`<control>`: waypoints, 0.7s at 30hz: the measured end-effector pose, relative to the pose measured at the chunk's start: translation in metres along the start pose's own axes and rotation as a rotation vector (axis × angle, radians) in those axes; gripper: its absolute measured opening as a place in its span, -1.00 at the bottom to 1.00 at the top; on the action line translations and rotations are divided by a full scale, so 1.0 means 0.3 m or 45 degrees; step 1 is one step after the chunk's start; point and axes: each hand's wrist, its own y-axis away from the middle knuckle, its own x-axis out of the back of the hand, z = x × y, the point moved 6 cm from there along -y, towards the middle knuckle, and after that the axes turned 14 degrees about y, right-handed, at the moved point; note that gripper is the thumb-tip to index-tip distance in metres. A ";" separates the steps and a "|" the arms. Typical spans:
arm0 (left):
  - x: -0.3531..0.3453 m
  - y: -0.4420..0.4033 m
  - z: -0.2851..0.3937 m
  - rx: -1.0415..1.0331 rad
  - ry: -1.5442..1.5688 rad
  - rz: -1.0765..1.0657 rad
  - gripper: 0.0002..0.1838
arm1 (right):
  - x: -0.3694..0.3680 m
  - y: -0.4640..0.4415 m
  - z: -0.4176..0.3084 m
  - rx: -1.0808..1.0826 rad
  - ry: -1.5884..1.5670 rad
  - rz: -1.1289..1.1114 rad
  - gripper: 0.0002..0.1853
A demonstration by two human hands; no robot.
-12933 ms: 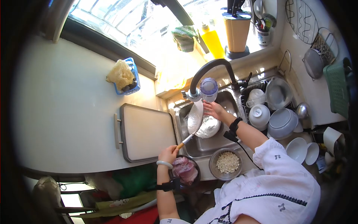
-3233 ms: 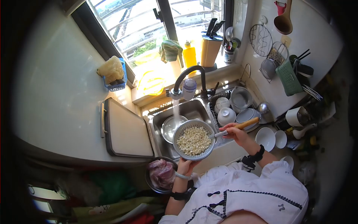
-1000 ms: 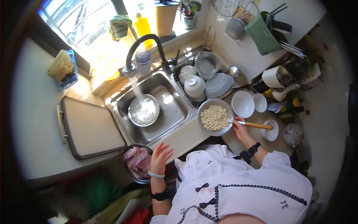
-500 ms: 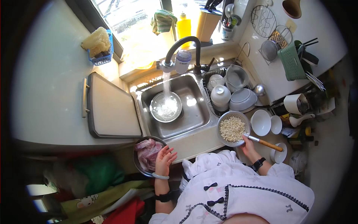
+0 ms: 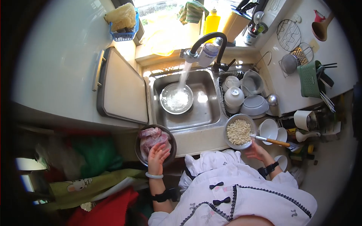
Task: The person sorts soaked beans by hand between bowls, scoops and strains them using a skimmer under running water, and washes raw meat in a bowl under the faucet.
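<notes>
Near the counter's front edge, my left hand [image 5: 158, 154] is held open over the right side of a dark metal bowl [image 5: 172, 145] with raw pink meat [image 5: 151, 138] in it. My right hand [image 5: 258, 151] is open, fingers spread, just below the handle [image 5: 277, 142] of a strainer. The strainer [image 5: 227, 139] rests on the counter right of the sink and holds pale kernels [image 5: 238, 132]. Water runs from the black faucet [image 5: 208, 36] into a round metal bowl [image 5: 176, 98] in the sink [image 5: 203, 119].
A cutting board [image 5: 124, 84] leans left of the sink. White bowls [image 5: 233, 97] and pots fill the dish rack at its right. More white bowls [image 5: 268, 129] stand beside the strainer. A green basket [image 5: 309, 80] hangs on the right wall. A blue basket [image 5: 124, 35] is at upper left.
The strainer of kernels has moved from over the sink to the counter at right, and my right hand has let go of its handle. My left hand has shifted over the meat bowl.
</notes>
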 end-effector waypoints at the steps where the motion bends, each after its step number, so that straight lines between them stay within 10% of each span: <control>1: 0.018 0.015 0.023 -0.056 -0.006 0.014 -0.59 | 0.006 0.050 0.011 -0.169 0.342 -0.134 -0.48; 4: 0.096 0.051 0.085 -0.223 -0.010 0.094 -0.57 | -0.037 0.229 -0.139 0.035 1.019 -0.215 -0.55; 9: 0.332 0.110 0.136 -0.643 -0.410 0.532 -0.54 | -0.256 0.331 -0.379 0.488 0.973 -0.317 -0.68; 13: 0.541 0.092 0.087 -0.479 -1.162 0.838 -0.57 | -0.472 0.345 -0.479 0.567 0.898 -0.482 -0.71; 16: 0.551 0.027 -0.015 -0.166 -0.092 0.737 -0.73 | -0.528 0.324 -0.489 0.616 0.880 -0.582 -0.72; 21: 0.521 -0.007 -0.041 -0.328 -0.068 0.585 -0.75 | -0.474 0.314 -0.504 0.581 0.818 -0.565 -0.71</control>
